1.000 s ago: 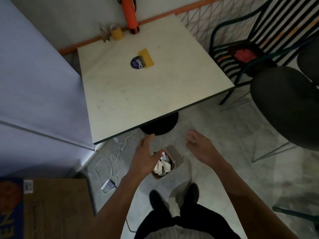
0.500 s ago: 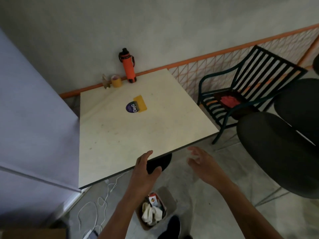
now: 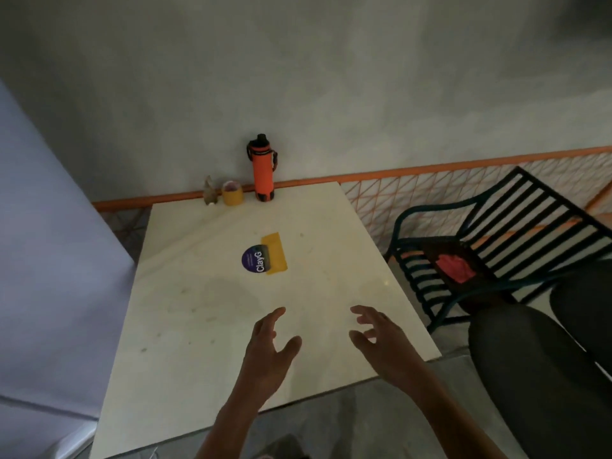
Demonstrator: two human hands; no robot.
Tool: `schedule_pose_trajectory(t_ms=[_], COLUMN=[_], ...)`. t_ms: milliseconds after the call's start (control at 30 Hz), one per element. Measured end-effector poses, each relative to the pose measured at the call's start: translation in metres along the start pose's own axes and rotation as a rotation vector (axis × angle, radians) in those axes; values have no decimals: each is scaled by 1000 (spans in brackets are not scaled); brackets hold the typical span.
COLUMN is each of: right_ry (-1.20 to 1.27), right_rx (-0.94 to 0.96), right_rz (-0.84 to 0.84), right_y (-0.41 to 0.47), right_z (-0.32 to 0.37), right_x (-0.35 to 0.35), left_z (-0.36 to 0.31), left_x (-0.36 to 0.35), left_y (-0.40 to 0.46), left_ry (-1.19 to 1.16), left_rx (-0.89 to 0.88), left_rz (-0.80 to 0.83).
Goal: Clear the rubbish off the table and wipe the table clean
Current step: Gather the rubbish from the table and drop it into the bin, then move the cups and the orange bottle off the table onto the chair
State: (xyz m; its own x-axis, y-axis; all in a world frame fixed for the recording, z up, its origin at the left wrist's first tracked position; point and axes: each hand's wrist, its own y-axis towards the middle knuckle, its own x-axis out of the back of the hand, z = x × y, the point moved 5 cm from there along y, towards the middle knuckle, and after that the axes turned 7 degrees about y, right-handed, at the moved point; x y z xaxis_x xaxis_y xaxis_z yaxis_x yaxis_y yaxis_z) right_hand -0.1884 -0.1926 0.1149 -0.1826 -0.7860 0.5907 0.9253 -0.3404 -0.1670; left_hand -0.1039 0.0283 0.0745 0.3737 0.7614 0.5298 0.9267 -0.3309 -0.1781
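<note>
A cream square table (image 3: 205, 342) fills the middle of the view. On it lies a yellow cloth (image 3: 276, 255) with a round dark purple sticker or disc (image 3: 254, 259) at its left edge. My left hand (image 3: 270, 351) and my right hand (image 3: 381, 339) hover over the table's near half, both empty with fingers spread. They are well short of the yellow cloth. Faint marks and specks show on the table's left part.
An orange bottle (image 3: 262, 168), a yellow tape roll (image 3: 232, 193) and a small clear object (image 3: 209, 192) stand at the table's far edge by the wall. A slatted black chair (image 3: 480, 246) with a red item (image 3: 455, 266) is on the right, dark round seats (image 3: 536, 369) nearer.
Both hands rose from over the floor bin to above the table. The view tilted up, so the bin with rubbish has left the frame.
</note>
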Motion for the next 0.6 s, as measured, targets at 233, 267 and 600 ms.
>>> schedule_pose_trajectory(t_ms=[233, 267, 600], right_ry=[33, 38, 61], right_rx=[41, 52, 148], right_rz=[33, 46, 164], right_y=[75, 86, 176], right_z=[22, 24, 32], right_x=[-7, -10, -17], left_z=[-6, -5, -10], left_x=[30, 35, 43], left_y=[61, 69, 119], left_ry=[45, 41, 106], left_rx=[26, 29, 130], left_rz=[-63, -82, -190])
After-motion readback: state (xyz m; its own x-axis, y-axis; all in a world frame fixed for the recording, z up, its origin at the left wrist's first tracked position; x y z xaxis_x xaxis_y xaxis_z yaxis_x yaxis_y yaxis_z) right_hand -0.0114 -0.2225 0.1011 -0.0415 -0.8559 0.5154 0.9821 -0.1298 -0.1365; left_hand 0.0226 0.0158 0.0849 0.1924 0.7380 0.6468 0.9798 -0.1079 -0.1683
